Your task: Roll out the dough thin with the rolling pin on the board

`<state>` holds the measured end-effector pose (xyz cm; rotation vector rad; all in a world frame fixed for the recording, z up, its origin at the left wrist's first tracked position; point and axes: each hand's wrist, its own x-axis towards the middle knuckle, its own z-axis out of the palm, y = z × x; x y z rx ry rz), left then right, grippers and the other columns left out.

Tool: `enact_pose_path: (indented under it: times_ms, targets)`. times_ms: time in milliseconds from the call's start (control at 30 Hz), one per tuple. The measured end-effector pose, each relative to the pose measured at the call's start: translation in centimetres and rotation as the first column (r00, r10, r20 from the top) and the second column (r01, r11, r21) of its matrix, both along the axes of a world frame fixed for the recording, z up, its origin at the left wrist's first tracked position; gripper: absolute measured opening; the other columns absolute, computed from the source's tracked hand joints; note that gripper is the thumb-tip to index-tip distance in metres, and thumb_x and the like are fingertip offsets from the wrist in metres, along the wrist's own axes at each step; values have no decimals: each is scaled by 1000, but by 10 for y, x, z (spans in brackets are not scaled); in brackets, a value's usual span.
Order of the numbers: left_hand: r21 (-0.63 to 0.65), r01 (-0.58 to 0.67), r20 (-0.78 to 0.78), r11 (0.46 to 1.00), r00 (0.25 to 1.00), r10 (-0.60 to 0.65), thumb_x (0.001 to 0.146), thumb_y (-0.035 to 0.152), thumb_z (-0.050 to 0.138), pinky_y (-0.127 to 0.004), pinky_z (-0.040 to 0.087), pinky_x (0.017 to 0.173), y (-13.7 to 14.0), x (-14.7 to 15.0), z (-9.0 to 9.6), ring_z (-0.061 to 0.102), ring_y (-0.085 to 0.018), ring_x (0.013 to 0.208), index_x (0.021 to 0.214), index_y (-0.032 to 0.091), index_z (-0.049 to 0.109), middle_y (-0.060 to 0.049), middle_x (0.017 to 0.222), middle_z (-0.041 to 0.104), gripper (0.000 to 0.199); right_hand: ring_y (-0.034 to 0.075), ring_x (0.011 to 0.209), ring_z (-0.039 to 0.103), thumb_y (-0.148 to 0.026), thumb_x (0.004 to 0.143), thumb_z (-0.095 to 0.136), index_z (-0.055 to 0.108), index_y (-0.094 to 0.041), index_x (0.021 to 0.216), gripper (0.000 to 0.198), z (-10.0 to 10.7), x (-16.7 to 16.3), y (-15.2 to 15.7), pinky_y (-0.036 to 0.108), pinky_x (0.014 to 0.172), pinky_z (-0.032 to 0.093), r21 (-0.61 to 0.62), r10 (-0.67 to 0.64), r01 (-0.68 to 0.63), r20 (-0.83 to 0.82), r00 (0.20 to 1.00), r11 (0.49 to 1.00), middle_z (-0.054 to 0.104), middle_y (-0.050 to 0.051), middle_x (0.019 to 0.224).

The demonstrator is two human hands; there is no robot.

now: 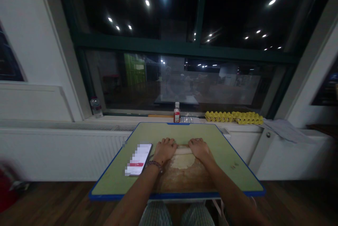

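A pale rolling pin [184, 151] lies crosswise on a flat sheet of dough [182, 162]. My left hand [165, 148] covers the pin's left end, fingers curved over it. Over the other end rests my right hand [199, 148], its fingers bent forward in the same way. Both ends of the pin are hidden beneath the hands. Under the dough is a brown wooden board [182, 181], dusted with some flour. The dough has an uneven edge and spreads from the pin toward me.
The green folding table [232, 175] has a blue rim. A phone [138, 159] lies left of my left forearm. Along the sill stand a small red-labelled bottle [176, 113], a water bottle [96, 107] and yellow egg trays [233, 116]. A radiator [76, 155] runs behind the table.
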<state>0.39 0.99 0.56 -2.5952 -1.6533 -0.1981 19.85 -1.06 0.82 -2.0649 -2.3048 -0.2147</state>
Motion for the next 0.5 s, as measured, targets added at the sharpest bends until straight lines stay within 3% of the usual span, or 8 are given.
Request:
enact_pose_path:
  times_ms: [200, 500]
  targets:
    - [42, -8, 39, 999, 999, 6, 102, 33, 31, -44, 40, 99, -14, 0, -1, 50, -28, 124, 130, 25, 58, -10, 135, 59, 40, 24, 118, 56, -18, 96, 37, 66, -16, 117, 35, 1, -2, -20, 36, 98, 41, 34, -10, 11, -16, 1000, 999, 66, 14, 121]
    - [70, 34, 88, 997, 995, -40, 101, 33, 31, -43, 36, 102, -23, -3, -8, 52, -25, 125, 135, 27, 56, -7, 139, 59, 43, 23, 133, 46, -25, 102, 27, 55, -17, 136, 45, 0, -3, -44, 41, 108, 34, 87, -7, 13, -59, 998, 996, 58, 14, 136]
